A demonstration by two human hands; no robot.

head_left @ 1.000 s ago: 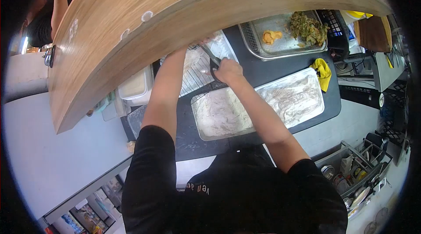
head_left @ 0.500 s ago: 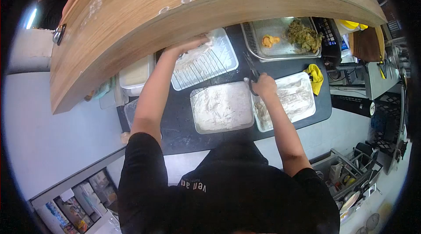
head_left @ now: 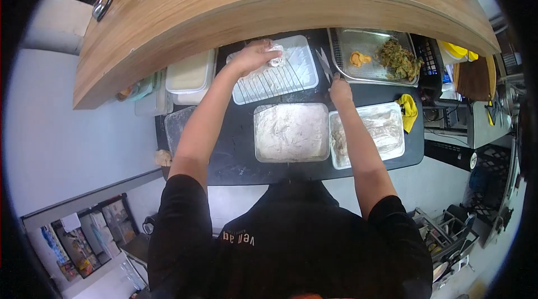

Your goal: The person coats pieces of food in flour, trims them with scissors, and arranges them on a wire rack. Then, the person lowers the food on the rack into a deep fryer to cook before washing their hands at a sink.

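Note:
My left hand (head_left: 253, 58) is closed on a white, flour-coated piece (head_left: 276, 59), whose kind I cannot make out. It is over the wire rack (head_left: 272, 85) that lies across a white tray (head_left: 305, 52). In my right hand (head_left: 340, 91) is a pair of scissors (head_left: 324, 65), blades parted and pointing away from me. Nearest to me, a tub of white flour (head_left: 291, 133) stands between my forearms. Below my right forearm is a white tray of floury contents (head_left: 381, 128), partly covered by the arm.
A metal tray (head_left: 367, 77) at the back right holds an orange lump (head_left: 359, 58) and a heap of greenish-brown fried-looking food (head_left: 399, 59). A yellow cloth (head_left: 409, 113) lies at the right edge. The raised wooden counter (head_left: 269, 10) overhangs the back. Pale lidded containers (head_left: 188, 75) stand left.
My left hand has lifted the floury piece from the rack and moved right. My right hand has shifted slightly away from me, turning the scissors. The view has tilted a little.

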